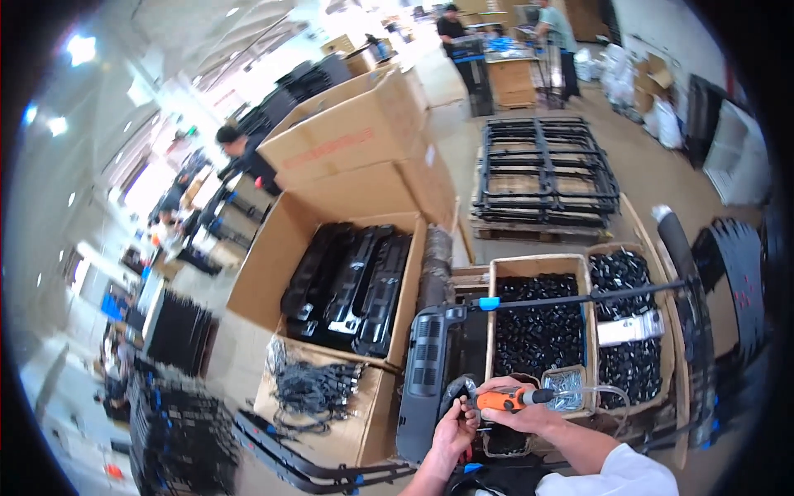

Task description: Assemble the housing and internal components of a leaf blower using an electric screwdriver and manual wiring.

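Observation:
My right hand (523, 417) is wrapped round an orange and black power screwdriver (501, 401), which lies nearly level with its tip toward the left. My left hand (455, 430) has its fingers pinched together just left of that tip. Whatever sits between them is too small to make out. A dark curved piece (460, 387) shows right above these fingers. Close to their left stands a long black plastic panel (422, 372) with vent slots, beside a black metal frame bar (571, 298) carrying a blue clip (489, 303).
Several small black parts fill a box (536, 322) ahead; a small box of screws (564, 390) stands by my right wrist. Left are a carton of black panels (351, 285) and bundled cables (314, 388). Stacked black frames (546, 174) lie on a pallet. People work farther off.

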The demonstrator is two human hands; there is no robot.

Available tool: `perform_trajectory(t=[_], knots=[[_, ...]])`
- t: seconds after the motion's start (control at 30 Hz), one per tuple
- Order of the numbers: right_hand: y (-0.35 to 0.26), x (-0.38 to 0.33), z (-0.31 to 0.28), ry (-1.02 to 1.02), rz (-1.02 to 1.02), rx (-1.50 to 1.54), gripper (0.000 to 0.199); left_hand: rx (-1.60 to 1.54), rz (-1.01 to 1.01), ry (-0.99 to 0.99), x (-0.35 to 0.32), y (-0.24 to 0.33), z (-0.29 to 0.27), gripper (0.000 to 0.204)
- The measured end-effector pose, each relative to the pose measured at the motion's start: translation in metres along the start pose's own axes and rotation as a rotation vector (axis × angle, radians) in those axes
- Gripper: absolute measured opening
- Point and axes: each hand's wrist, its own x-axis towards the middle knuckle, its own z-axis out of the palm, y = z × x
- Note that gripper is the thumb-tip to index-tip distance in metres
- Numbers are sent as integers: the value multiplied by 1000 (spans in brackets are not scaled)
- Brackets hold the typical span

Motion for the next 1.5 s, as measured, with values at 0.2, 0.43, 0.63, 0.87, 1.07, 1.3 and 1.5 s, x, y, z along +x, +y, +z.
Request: perform_trajectory(t=[0.2,0.43,0.63,0.87,1.07,1.3,1.5], knots=[[9,-14,-1,8,-51,23,42,60,19,57,-2,-7,0,29],[1,-11,1,25,7,156,40,99,19,110,-3,-9,16,33],[-3,11,4,81,47,48,42,40,15,-65,18,-8,0,33],[1,87,-22,223,-82,-168,48,77,-139,-144,28,2,4,27],[12,179,-36,273,-36,-248,50,173,-253,-186,44,30,13,25],[29,241,-29,242,62,-285,46,211,-149,-135,81,60,19,28],[24,265,-35,184,82,-248,45,241,-204,-165,114,83,37,31]])
